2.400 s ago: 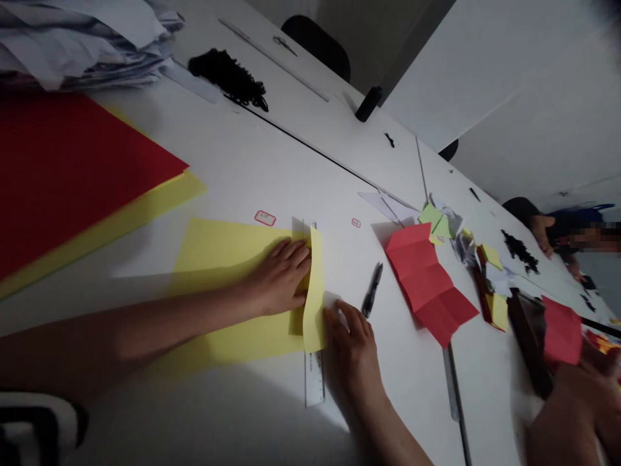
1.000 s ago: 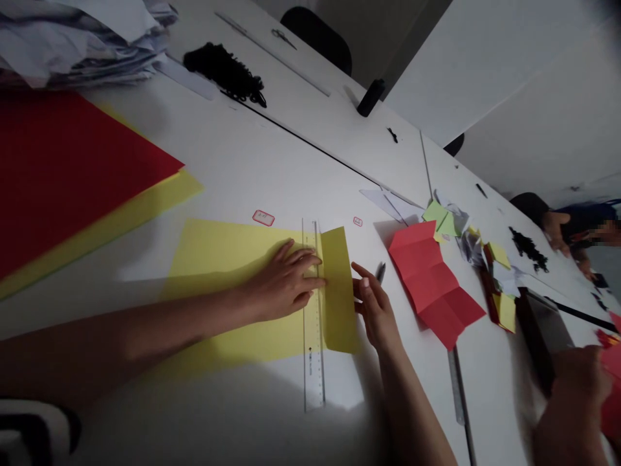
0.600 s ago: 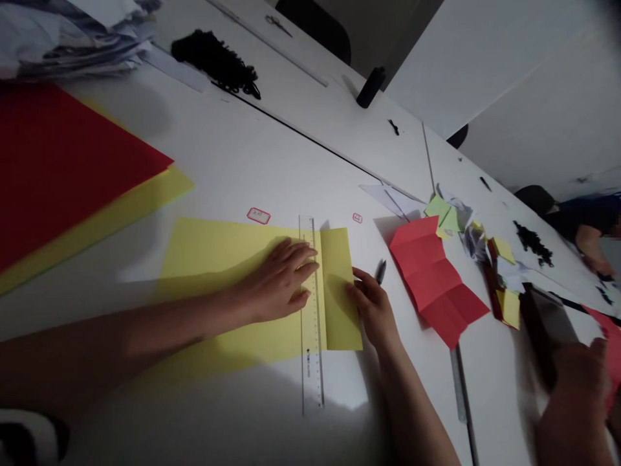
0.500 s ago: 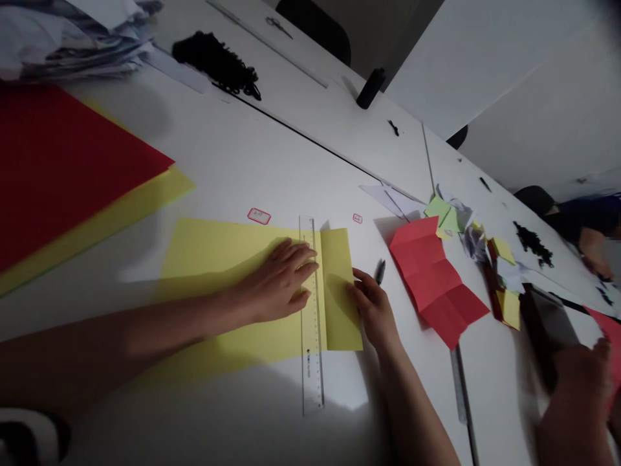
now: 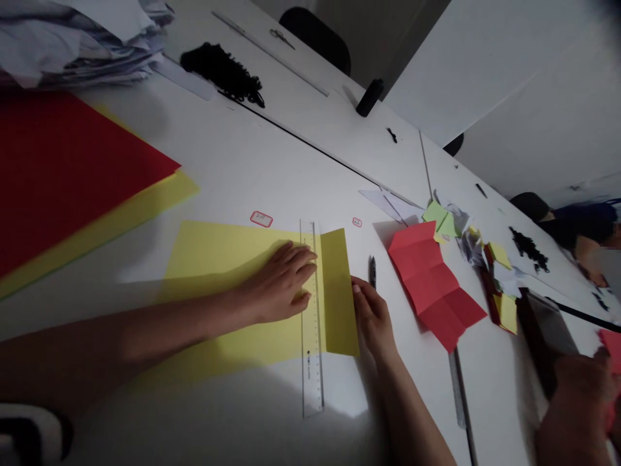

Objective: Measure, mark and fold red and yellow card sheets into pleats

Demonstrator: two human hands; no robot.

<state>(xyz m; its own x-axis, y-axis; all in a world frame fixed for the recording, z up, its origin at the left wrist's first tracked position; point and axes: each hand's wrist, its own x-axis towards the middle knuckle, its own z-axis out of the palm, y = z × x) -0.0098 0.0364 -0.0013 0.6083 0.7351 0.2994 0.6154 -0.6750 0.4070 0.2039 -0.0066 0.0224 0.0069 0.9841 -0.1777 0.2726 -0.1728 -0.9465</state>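
A sheet of yellow paper [image 5: 204, 252] lies on the white table, its right strip folded up along a clear ruler [image 5: 311, 382]. My left hand [image 5: 279, 285] rests flat across the ruler and sheet, fingers spread towards the ruler's right edge. At the raised strip's outer edge, my right hand [image 5: 373, 317] has thumb and fingers closed on the yellow paper. A dark pen [image 5: 372, 272] is just beyond the right hand's fingers. Two small red-bordered labels, one larger [image 5: 261, 219] and one smaller [image 5: 357, 222], lie past the sheet.
Large red sheets [image 5: 72, 175] over yellow ones are at left, below a crumpled paper pile [image 5: 87, 45]. A creased red paper [image 5: 439, 285] lies right, near paper scraps [image 5: 441, 217]. Black cord [image 5: 223, 71] and a black bottle [image 5: 369, 98] stand farther back. Another person's hand [image 5: 582, 382] is at lower right.
The folded strip's outer edge has tilted up slightly more, with my right hand at it. The pen has turned more upright in view. My left hand stays on the ruler.
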